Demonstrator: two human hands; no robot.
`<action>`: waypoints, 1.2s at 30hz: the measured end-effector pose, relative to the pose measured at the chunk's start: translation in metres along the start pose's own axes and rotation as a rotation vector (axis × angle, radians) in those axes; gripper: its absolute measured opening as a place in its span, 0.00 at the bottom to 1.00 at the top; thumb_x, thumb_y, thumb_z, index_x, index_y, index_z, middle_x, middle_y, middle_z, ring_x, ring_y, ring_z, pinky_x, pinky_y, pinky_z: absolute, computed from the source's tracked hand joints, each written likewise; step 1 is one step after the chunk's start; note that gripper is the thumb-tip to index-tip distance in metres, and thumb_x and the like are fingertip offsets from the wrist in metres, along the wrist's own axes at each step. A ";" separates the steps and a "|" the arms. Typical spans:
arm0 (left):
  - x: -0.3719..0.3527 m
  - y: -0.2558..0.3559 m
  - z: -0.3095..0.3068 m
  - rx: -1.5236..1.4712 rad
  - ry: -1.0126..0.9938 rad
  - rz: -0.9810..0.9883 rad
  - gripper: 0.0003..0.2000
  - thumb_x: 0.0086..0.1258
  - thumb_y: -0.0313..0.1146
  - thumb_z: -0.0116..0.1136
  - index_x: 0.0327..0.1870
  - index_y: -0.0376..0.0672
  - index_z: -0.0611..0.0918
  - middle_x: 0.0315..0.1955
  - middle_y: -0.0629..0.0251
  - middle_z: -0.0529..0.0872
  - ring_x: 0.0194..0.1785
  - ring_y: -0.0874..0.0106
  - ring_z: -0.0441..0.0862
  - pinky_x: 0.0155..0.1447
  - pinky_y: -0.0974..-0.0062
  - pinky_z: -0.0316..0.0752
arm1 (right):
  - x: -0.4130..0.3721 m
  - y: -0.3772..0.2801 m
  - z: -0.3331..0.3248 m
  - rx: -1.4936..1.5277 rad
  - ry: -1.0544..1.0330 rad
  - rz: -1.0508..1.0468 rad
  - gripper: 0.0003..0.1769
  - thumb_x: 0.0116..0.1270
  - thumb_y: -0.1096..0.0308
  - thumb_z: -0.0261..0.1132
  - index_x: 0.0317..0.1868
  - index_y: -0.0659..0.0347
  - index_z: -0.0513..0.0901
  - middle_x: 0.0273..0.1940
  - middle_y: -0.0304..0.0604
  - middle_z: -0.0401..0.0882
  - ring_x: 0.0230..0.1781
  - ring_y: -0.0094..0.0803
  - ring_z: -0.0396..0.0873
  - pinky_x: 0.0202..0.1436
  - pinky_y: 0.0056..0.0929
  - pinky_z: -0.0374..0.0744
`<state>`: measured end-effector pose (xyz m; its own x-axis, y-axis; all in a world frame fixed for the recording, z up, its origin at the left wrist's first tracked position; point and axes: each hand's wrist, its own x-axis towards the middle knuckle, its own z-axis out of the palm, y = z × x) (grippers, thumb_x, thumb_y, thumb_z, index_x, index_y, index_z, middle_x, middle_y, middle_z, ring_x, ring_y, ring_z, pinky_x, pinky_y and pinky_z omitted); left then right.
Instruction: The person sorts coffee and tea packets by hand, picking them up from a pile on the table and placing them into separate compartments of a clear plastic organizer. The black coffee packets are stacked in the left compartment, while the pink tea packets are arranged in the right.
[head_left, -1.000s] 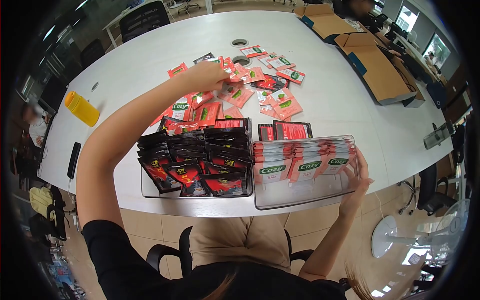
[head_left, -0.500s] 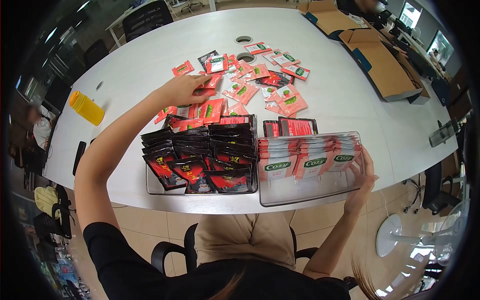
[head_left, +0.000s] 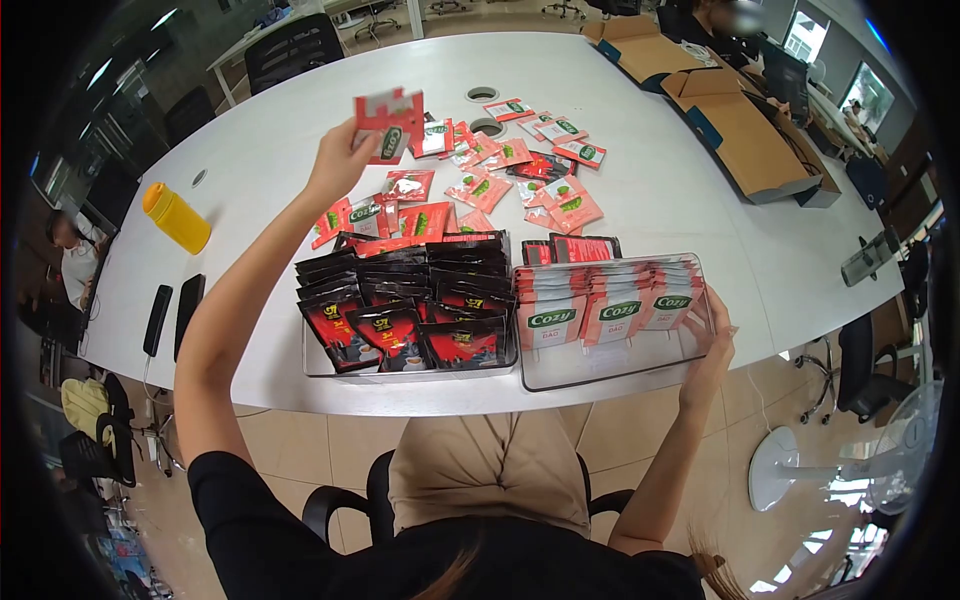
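Raised over the far left of the sachet pile, my left hand (head_left: 342, 160) pinches red and white Cozy sachets (head_left: 392, 122). My right hand (head_left: 712, 340) wraps the right end of a clear tray (head_left: 600, 376), which holds rows of Cozy sachets (head_left: 618, 318). Left of it, a second clear tray (head_left: 400, 372) is filled with black and red coffee packets (head_left: 395, 335). Loose pink and red sachets (head_left: 478, 188) lie scattered behind the trays. A few dark packets (head_left: 585, 248) rest just behind the right tray.
A yellow bottle (head_left: 177, 218) and two dark phones (head_left: 157, 320) are at the left of the white table (head_left: 270, 130). Open cardboard boxes (head_left: 745, 140) lie back right, near a seated person. A clear container (head_left: 870, 258) is at the right edge.
My left hand has lifted from the pile with sachets and moved up and left. My right hand still holds the right tray. The whole view has shifted slightly.
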<state>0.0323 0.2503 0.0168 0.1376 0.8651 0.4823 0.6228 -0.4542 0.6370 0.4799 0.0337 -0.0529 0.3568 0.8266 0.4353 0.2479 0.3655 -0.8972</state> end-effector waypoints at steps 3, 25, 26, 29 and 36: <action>-0.020 0.034 -0.018 -0.396 0.132 -0.090 0.13 0.72 0.30 0.54 0.52 0.33 0.77 0.44 0.62 0.84 0.44 0.75 0.82 0.51 0.75 0.77 | -0.002 -0.001 0.003 -0.013 0.067 -0.029 0.41 0.72 0.38 0.39 0.63 0.70 0.69 0.58 0.54 0.73 0.58 0.41 0.72 0.58 0.40 0.72; -0.274 0.192 0.064 -0.874 0.138 -0.207 0.10 0.67 0.18 0.56 0.48 0.26 0.78 0.45 0.58 0.83 0.48 0.77 0.77 0.52 0.80 0.72 | -0.071 -0.103 0.072 -0.021 -0.053 -0.339 0.09 0.52 0.81 0.71 0.35 0.67 0.83 0.28 0.37 0.74 0.24 0.21 0.66 0.27 0.21 0.66; -0.275 0.191 0.063 -0.866 0.161 -0.202 0.10 0.68 0.19 0.56 0.48 0.27 0.78 0.45 0.59 0.83 0.47 0.77 0.78 0.53 0.79 0.72 | -0.068 -0.098 0.070 -0.047 0.038 -0.383 0.09 0.53 0.82 0.70 0.36 0.67 0.84 0.29 0.37 0.74 0.24 0.20 0.66 0.26 0.21 0.66; -0.278 0.184 0.057 -0.809 0.206 -0.160 0.10 0.68 0.21 0.56 0.49 0.29 0.78 0.44 0.60 0.83 0.47 0.76 0.79 0.54 0.77 0.72 | -0.059 -0.102 0.073 -0.422 0.263 -0.468 0.14 0.56 0.81 0.67 0.44 0.64 0.84 0.30 0.38 0.75 0.24 0.21 0.68 0.25 0.20 0.67; -0.296 0.176 0.055 -0.795 0.174 -0.130 0.11 0.66 0.18 0.56 0.48 0.27 0.79 0.47 0.58 0.82 0.49 0.74 0.77 0.57 0.76 0.69 | -0.047 -0.085 0.104 -0.678 0.237 -0.571 0.24 0.61 0.77 0.64 0.59 0.60 0.76 0.31 0.39 0.75 0.27 0.29 0.75 0.28 0.27 0.73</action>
<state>0.1435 -0.0744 -0.0467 -0.0603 0.9056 0.4198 -0.1144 -0.4240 0.8984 0.3486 0.0085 -0.0050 0.1741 0.4606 0.8704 0.8920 0.3007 -0.3376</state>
